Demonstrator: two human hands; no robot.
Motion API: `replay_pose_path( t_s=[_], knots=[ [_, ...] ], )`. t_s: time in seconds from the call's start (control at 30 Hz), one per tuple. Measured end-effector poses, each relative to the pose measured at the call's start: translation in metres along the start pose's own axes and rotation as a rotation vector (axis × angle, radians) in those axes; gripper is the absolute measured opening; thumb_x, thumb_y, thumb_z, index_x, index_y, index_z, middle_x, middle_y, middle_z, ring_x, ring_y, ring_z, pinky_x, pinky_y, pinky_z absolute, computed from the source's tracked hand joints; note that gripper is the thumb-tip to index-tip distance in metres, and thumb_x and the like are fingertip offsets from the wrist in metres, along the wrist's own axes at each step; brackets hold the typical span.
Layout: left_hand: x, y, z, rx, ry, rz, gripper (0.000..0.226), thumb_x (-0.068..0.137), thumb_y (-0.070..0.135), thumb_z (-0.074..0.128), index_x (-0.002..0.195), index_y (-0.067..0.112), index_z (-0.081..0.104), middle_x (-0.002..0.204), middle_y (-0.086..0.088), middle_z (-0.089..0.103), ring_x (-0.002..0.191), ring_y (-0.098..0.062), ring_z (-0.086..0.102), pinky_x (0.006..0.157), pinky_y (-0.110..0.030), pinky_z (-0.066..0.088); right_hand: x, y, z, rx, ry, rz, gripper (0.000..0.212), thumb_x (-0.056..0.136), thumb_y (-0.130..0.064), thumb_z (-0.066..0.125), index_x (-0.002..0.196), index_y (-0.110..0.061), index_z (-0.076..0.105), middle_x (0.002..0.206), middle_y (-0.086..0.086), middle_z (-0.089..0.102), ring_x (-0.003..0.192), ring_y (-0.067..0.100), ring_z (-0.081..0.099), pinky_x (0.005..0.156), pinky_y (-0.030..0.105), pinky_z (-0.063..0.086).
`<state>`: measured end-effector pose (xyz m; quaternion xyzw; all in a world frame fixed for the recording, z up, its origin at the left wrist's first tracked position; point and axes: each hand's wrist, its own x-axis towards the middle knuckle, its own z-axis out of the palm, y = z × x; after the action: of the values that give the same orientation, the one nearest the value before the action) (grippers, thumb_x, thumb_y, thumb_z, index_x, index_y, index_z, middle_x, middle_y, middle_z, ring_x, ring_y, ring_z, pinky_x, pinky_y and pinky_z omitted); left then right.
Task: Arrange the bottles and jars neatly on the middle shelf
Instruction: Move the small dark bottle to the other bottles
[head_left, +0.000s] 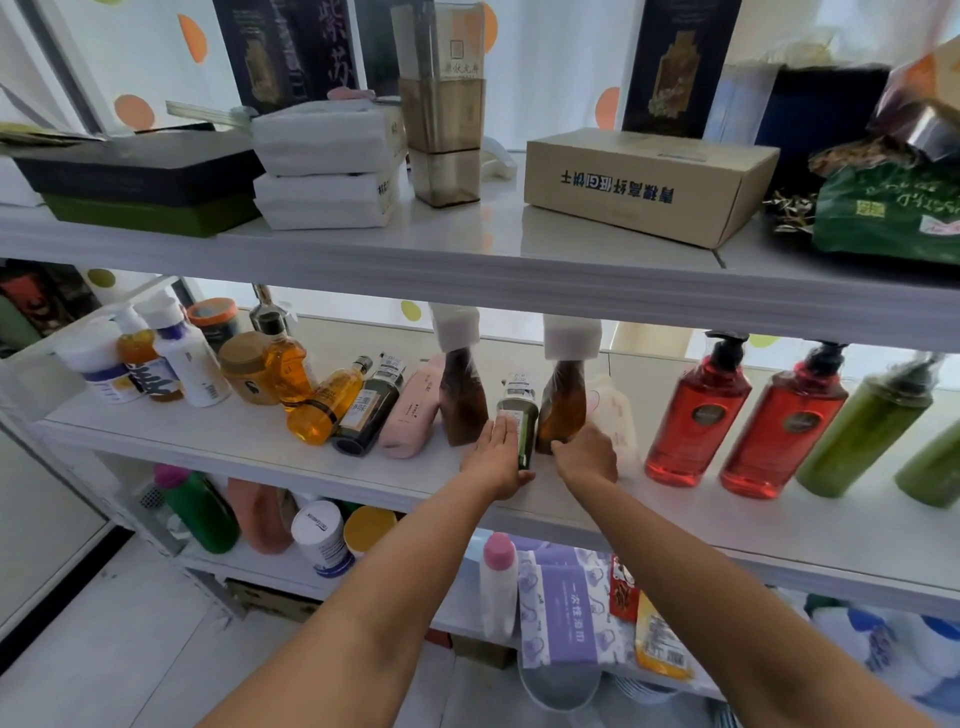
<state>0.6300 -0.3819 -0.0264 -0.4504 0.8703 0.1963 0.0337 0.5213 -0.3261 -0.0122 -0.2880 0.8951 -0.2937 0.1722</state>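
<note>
While left hand (496, 460) lays straight fingers flat against the small dark green bottle (521, 423), mid middle shelf (208, 434), right hand (587, 457) curls at brown bottle (563, 410) base; grip unclear. Risk: sideways shove topples crowded neighbours.

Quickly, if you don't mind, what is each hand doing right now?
Left hand: open, fingers flat against the dark green bottle.
Right hand: curled by the brown bottle; grip cannot be told.

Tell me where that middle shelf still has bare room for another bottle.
Bare strips run along the front of the middle shelf: before the left cluster of jars, and before the red pump bottles. Crowded: the centre, where left hand and right hand meet the dark bottle and brown bottles.
</note>
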Motion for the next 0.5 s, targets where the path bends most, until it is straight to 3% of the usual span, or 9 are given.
replay_pose_path(
  t_s=[0.13, 0.23, 0.37, 0.5],
  knots=[
    [0.006, 0.002, 0.006, -0.099, 0.051, -0.078, 0.088, 0.092, 0.036, 0.057, 0.150, 0.003, 0.001, 0.153, -0.019, 0.015, 0.134, -0.036, 0.034, 0.104, -0.044, 0.038, 0.003, -0.001, 0.016, 0.194, -0.247, 0.131, 0.030, 0.085, -0.028, 0.066, 0.100, -0.003, 0.060, 0.102, 0.016, 0.063, 0.095, 0.030, 0.061, 0.076, 0.034, 0.047],
    [0.011, 0.000, 0.010, -0.218, 0.022, -0.148, 0.088, 0.091, 0.035, 0.058, 0.150, 0.003, 0.002, 0.145, -0.023, 0.029, 0.127, -0.037, 0.043, 0.101, -0.043, 0.041, 0.007, -0.003, 0.029, 0.345, -0.301, 0.211, 0.024, 0.081, -0.028, 0.070, 0.081, -0.008, 0.057, 0.093, 0.016, 0.061, 0.083, 0.029, 0.059, 0.073, 0.034, 0.050],
    [0.018, -0.002, 0.007, -0.460, 0.027, -0.289, 0.083, 0.082, 0.027, 0.072, 0.142, 0.000, 0.023, 0.141, -0.021, 0.034, 0.128, -0.034, 0.044, 0.106, -0.039, 0.041, 0.014, -0.011, 0.035, 0.570, -0.402, 0.311, 0.039, 0.082, -0.017, 0.070, 0.113, 0.005, 0.059, 0.109, 0.019, 0.064, 0.100, 0.034, 0.064, 0.085, 0.041, 0.055],
    [0.022, -0.009, 0.008, -0.591, -0.031, -0.345, 0.080, 0.070, 0.025, 0.082, 0.135, 0.006, 0.041, 0.133, -0.018, 0.047, 0.120, -0.030, 0.050, 0.103, -0.037, 0.046, 0.008, -0.012, 0.034, 0.571, -0.478, 0.331, 0.045, 0.081, -0.014, 0.071, 0.119, 0.004, 0.055, 0.115, 0.020, 0.062, 0.105, 0.032, 0.061, 0.090, 0.041, 0.054]
  ],
)
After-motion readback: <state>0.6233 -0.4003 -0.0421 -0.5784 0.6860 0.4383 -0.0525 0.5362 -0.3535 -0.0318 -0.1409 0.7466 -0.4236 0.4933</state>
